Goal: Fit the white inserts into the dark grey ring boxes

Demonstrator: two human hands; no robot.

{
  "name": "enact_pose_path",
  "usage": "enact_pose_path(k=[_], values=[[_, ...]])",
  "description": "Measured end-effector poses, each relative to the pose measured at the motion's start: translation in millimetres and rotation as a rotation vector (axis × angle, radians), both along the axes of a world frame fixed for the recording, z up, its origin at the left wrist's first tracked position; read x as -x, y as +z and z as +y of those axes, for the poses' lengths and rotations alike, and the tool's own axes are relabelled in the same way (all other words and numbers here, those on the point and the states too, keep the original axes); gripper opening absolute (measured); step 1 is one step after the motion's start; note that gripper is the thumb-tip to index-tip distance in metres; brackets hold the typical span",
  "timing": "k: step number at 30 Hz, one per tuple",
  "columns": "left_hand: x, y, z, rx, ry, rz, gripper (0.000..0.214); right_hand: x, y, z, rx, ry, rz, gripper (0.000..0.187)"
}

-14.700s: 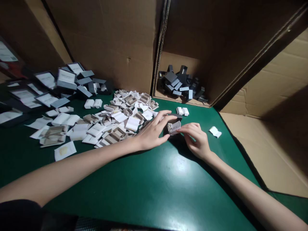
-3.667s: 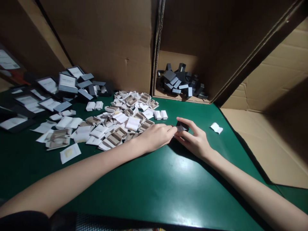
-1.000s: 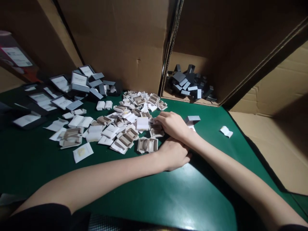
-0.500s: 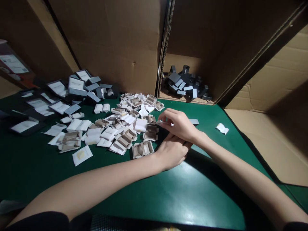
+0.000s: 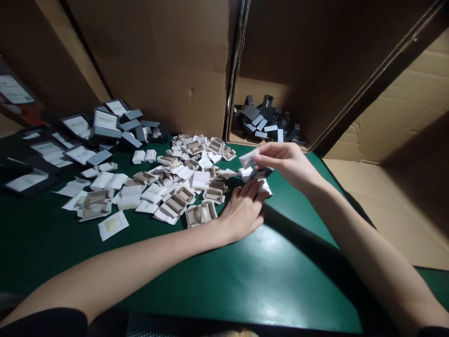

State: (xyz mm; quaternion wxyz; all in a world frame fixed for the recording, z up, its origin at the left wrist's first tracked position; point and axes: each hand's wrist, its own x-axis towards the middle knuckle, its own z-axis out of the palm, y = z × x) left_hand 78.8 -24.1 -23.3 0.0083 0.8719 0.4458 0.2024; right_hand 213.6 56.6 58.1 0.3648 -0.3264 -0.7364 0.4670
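Note:
My right hand (image 5: 289, 164) is raised over the table and pinches a small white folded paper piece (image 5: 248, 159) between thumb and fingertips. Lower down, my left hand (image 5: 243, 208) rests on the green tabletop, its fingers bent over a small dark box (image 5: 264, 173) with white material in it. The fingers partly hide this box. White pieces (image 5: 244, 174) show just past my left fingertips. Beside that hand spreads a pile of white folded paper and cardboard inserts (image 5: 182, 173), some with grey-brown hollows facing up.
Open dark boxes with white printed linings (image 5: 107, 119) are heaped at the back left. Several dark box parts (image 5: 261, 119) lie inside a cardboard carton (image 5: 277, 84) at the back. A cardboard panel (image 5: 150, 70) stands behind the pile. On the right is another cardboard surface (image 5: 386, 206).
My right hand has lifted away from above my left hand, up and to the right, bringing the white paper piece. The dark box under my left fingers now shows more. The view has shifted slightly.

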Motion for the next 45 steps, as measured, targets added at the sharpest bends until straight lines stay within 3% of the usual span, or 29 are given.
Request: enact_pose_path(k=[5,11,14,19,27,37,45], values=[[0,-3.0,1,0.002,-0.016,0.003,0.049,-19,12.3,7,-0.091,0.062,-0.205,0.027],[3,1.9,4,0.111,-0.017,-0.051,0.027,-26,15.8,11,-0.572,0.035,-0.623,0.017],[6,1.6,10,0.105,0.017,-0.097,0.017,-23,10.6,13,-0.659,0.031,-0.674,0.018],[16,1.0,24,0.004,0.02,-0.209,0.02,-20,4.4,14,-0.589,0.015,-0.646,0.018],[20,-2.4,30,-0.05,-0.112,-0.421,0.021,-16,-11.8,22,-0.608,-0.117,-0.614,0.019],[20,-3.8,31,-0.075,-0.112,-0.489,0.023,-17,-19.6,26,-0.606,-0.296,-0.733,0.026],[20,-4.8,32,-0.101,-0.154,-0.523,0.022,-16,-31.2,35,-0.453,-0.192,-0.703,0.019]])
